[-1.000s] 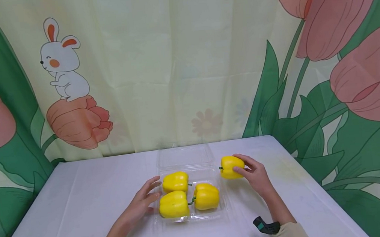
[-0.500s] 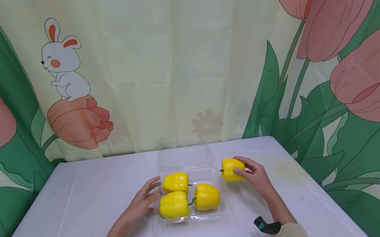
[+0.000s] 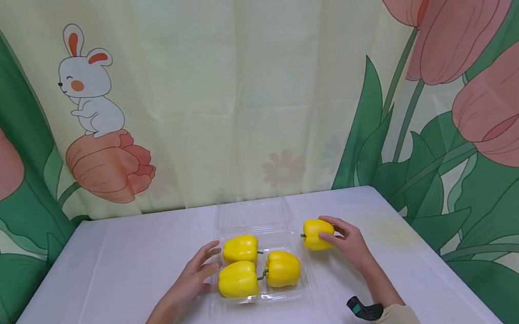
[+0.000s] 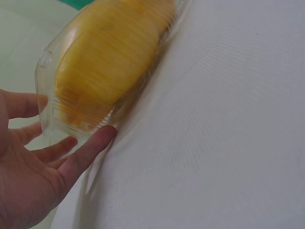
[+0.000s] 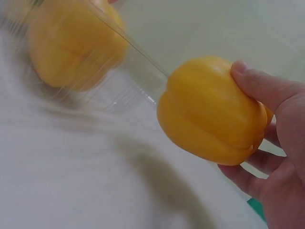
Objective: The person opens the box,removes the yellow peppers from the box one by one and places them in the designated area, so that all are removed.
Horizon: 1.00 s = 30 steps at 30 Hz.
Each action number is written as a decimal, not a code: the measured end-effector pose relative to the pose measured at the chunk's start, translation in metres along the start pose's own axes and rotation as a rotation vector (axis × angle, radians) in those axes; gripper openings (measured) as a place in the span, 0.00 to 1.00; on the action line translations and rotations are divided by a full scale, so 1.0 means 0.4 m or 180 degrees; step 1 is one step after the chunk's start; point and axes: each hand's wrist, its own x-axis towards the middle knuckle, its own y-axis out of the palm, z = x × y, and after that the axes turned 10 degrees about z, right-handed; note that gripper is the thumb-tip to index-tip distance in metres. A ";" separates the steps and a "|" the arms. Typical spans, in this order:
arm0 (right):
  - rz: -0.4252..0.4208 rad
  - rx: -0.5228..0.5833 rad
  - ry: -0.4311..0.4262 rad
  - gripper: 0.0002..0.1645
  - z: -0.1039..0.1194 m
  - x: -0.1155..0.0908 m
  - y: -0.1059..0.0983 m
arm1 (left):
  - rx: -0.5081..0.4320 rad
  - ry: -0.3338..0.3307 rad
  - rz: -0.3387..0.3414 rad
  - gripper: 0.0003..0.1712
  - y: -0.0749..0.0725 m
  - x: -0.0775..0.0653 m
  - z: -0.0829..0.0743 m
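Note:
My right hand (image 3: 351, 244) grips a yellow bell pepper (image 3: 317, 234) just right of a clear plastic container (image 3: 281, 238). In the right wrist view, thumb and fingers hold this pepper (image 5: 209, 109) off the table, its shadow lying apart below. Inside the container lie 3 more yellow bell peppers: one at the back left (image 3: 240, 248), one at the front left (image 3: 237, 279), one at the front right (image 3: 283, 269). My left hand (image 3: 192, 280) rests against the container's left side with fingers spread. The left wrist view shows those fingertips (image 4: 108, 133) along the clear wall.
The container's clear lid (image 3: 253, 215) is folded back behind it, toward the table's far edge. A white cloth covers the table (image 3: 126, 276). Behind hangs a curtain (image 3: 198, 95) printed with tulips and a rabbit. A black strap device (image 3: 365, 309) is on my right wrist.
The pepper in my right hand has come slightly nearer to me, still beside the container. My left hand and the other peppers have stayed put.

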 end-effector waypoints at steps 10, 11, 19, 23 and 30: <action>0.0015 0.0035 0.0112 0.31 -0.009 0.000 0.000 | 0.0022 -0.0010 -0.0013 0.34 -0.001 0.007 0.005; 0.0017 0.0033 0.0114 0.32 -0.010 0.000 -0.001 | 0.0025 -0.0011 -0.0018 0.34 -0.001 0.007 0.004; 0.0046 -0.0080 0.0144 0.32 -0.022 0.004 -0.003 | 0.0049 -0.0012 -0.0024 0.33 -0.002 0.007 0.005; 0.0078 -0.0092 0.0127 0.33 -0.028 0.007 -0.002 | 0.0025 -0.0002 -0.0018 0.33 -0.001 0.006 0.004; 0.0163 -0.0092 0.0221 0.33 -0.046 0.011 0.001 | 0.0031 -0.0006 -0.0038 0.33 0.001 0.004 0.002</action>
